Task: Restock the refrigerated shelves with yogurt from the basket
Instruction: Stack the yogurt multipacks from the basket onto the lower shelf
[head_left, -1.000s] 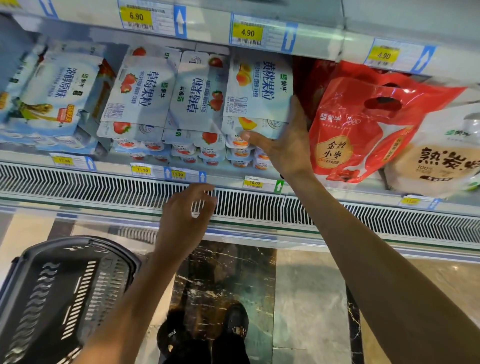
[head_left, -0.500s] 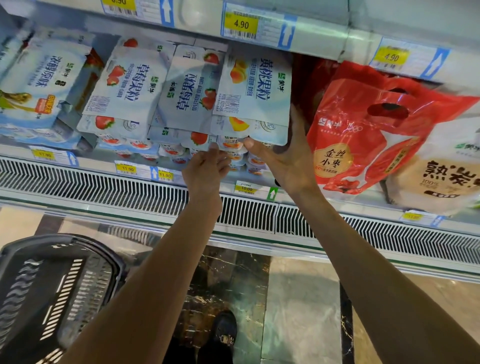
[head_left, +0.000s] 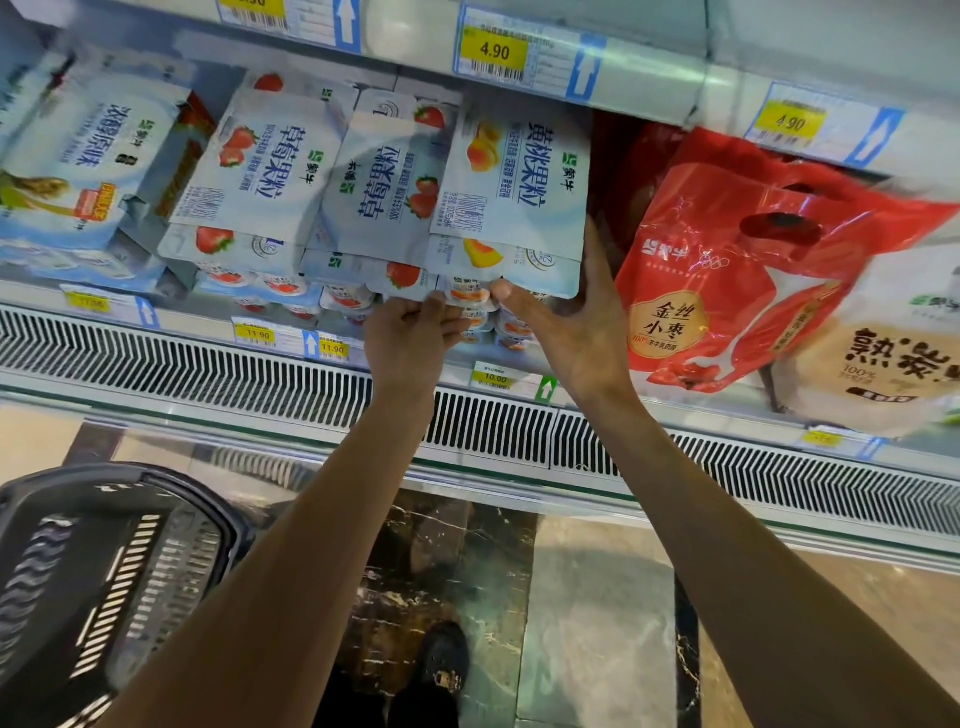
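Scanning left to right: the basket (head_left: 119, 587) sits low on the floor at the left, dark, and no yogurt shows in the part in view. Above it the shelf (head_left: 171, 325) holds a plain pack (head_left: 78, 161) at the far left, then two strawberry packs (head_left: 265, 171) leaning side by side, then the peach pack (head_left: 514, 182) on top of its stack, just beside the red bag (head_left: 727, 270).

The left hand (head_left: 410, 343) reaches under the front edge of the peach stack, fingers curled up against the cups; whether they pinch anything I cannot tell. The right hand (head_left: 576, 332) is spread, thumb under the front corner and fingers running up the pack's right side, cradling rather than clenching it.

The peach pack looks like a card sleeve over a cluster of thin plastic cups: probably moderately heavy, stiff across the top but weak at the foil lids and at the joints between cups. The film likely turns slick with cold. Best held from below and at the sides, under the cup rims, not by the sleeve alone.

Room is tight: the upper shelf lip (head_left: 519, 57) hangs close overhead, the strawberry pack touches on the left and the soft bag crowds the right. The front rail (head_left: 493, 376) is low, so a pack pushed short could tip out over the grille (head_left: 208, 364)
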